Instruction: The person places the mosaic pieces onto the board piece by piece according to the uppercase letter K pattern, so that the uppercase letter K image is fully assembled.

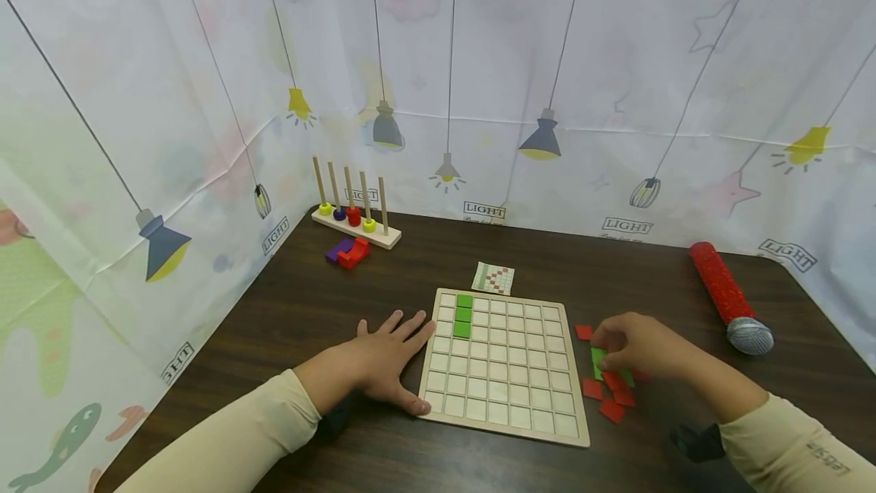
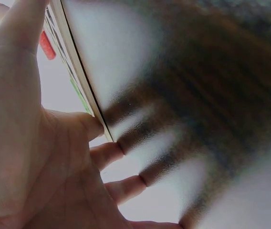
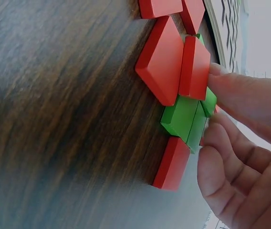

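Left of centre, a left hand spreads its fingers against the left edge of a gridded wooden board, three green squares near its upper left corner. Right of it, I see a right hand pinching a green tile among loose red tiles. Farther out on the dark bench: a pegged stand, upper left; a red microphone, right.

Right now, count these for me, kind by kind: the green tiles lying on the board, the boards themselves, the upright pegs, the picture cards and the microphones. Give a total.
Green tiles on the board: 3
Grid board: 1
Wooden pegs: 5
Picture card: 1
Microphone: 1
Total: 11
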Motion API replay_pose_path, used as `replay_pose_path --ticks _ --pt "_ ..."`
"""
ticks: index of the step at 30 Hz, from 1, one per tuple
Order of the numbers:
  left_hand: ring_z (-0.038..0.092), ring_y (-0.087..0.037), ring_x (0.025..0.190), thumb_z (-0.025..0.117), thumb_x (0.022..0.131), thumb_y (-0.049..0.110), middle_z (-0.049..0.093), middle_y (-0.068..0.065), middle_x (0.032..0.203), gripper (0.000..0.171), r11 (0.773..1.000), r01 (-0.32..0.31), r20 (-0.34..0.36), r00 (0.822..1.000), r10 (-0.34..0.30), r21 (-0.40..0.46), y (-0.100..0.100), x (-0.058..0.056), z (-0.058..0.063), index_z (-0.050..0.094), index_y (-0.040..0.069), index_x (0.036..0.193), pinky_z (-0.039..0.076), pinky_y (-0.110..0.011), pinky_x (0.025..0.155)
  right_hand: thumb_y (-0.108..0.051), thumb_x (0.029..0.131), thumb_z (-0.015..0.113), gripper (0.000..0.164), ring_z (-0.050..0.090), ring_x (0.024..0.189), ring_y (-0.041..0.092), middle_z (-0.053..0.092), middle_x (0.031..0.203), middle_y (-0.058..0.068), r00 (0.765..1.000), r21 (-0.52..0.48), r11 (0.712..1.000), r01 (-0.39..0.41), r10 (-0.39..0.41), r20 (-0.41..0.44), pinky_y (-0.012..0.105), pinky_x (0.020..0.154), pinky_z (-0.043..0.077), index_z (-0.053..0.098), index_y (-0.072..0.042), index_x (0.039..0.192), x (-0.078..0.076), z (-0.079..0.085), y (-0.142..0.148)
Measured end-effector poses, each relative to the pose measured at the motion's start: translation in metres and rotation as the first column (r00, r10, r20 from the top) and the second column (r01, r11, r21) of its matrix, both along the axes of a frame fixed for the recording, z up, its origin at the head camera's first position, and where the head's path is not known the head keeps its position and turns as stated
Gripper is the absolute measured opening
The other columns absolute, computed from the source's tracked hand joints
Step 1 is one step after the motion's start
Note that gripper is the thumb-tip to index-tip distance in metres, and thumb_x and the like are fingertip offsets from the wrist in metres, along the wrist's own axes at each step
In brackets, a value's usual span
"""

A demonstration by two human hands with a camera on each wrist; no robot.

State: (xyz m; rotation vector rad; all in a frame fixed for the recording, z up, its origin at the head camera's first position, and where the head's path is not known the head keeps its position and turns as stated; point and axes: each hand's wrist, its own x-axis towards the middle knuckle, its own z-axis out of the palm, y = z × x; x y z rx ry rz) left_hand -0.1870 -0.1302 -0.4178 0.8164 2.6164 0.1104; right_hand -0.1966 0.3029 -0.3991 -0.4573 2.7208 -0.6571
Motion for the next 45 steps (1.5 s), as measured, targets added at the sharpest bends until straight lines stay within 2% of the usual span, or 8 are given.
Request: replay_pose_path --ticks 7,19,22,28,33,38,45 --pt "0.001 -0.034 0.155 0.064 0.073 0.086 -0.001 0.001 0.171 0.124 1.000 -0.001 0.005 1.000 0.000 0.009 0.001 -0.001 0.001 0.005 0.030 0.166 0.014 -0.079 0.106 -0.016 0.082 0.086 0.022 0.055 0.083 0.021 0.061 0.092 -0.001 0.999 0.049 0.998 0.035 -0.033 -0.034 0.041 0.070 0.048 0.066 -0.016 0.092 -0.001 0.000 -0.003" --pt "0.002 -0.034 0.155 0.064 0.073 0.086 0.000 0.001 0.171 0.124 1.000 0.001 -0.001 1.000 -0.001 -0.002 0.002 -0.001 0.002 0.006 0.029 0.166 0.015 -0.079 0.105 -0.014 0.090 0.079 0.011 0.061 0.079 0.018 0.067 0.089 -0.002 0.987 -0.044 0.995 0.086 -0.092 -0.132 0.038 0.068 0.050 0.070 -0.012 0.096 -0.008 0.009 -0.017" --pt "0.003 -0.034 0.155 0.064 0.073 0.086 0.000 0.001 0.171 0.124 1.000 0.000 -0.001 1.000 0.000 -0.002 0.002 -0.001 0.002 0.006 0.029 0.166 0.015 -0.079 0.105 -0.015 0.091 0.078 0.011 0.062 0.079 0.016 0.069 0.090 -0.003 0.983 -0.092 0.993 0.068 -0.082 -0.161 0.038 0.069 0.050 0.070 -0.011 0.098 -0.011 0.012 -0.027" --pt "0.003 -0.034 0.155 0.065 0.073 0.086 0.000 0.001 0.171 0.124 1.000 0.001 -0.001 1.000 -0.001 0.001 0.001 -0.002 0.002 0.006 0.029 0.166 0.016 -0.079 0.105 -0.014 0.093 0.076 0.011 0.061 0.079 0.019 0.069 0.091 -0.001 0.990 -0.195 0.980 0.025 -0.051 -0.133 0.037 0.066 0.051 0.070 -0.008 0.101 -0.015 0.014 -0.059" --pt "0.003 -0.034 0.155 0.065 0.073 0.086 0.000 0.000 0.171 0.125 1.000 0.002 -0.003 1.000 -0.002 -0.002 0.001 -0.002 0.001 0.005 0.029 0.166 0.016 -0.079 0.105 -0.011 0.094 0.075 0.008 0.062 0.081 0.017 0.067 0.088 -0.001 0.993 -0.229 0.973 -0.033 0.005 -0.120 0.036 0.070 0.051 0.068 -0.007 0.097 -0.019 0.012 -0.085" --pt "0.002 -0.034 0.155 0.065 0.073 0.086 -0.001 0.000 0.171 0.125 1.000 -0.005 0.002 1.000 0.005 -0.002 0.001 -0.001 0.000 0.005 0.028 0.166 0.016 -0.078 0.106 -0.009 0.094 0.075 0.008 0.062 0.080 0.016 0.066 0.088 -0.001 0.996 -0.267 0.963 -0.046 0.026 -0.080 0.036 0.071 0.051 0.068 -0.008 0.097 -0.022 0.006 -0.107" --pt "0.001 -0.034 0.155 0.065 0.072 0.086 -0.001 0.001 0.171 0.125 1.000 -0.010 0.005 1.000 0.010 0.000 0.001 -0.001 -0.001 0.005 0.029 0.166 0.015 -0.078 0.106 -0.008 0.093 0.076 0.008 0.063 0.079 0.014 0.067 0.088 -0.003 0.995 -0.283 0.955 -0.092 0.074 -0.073 0.036 0.070 0.052 0.069 -0.008 0.096 -0.020 0.001 -0.139"
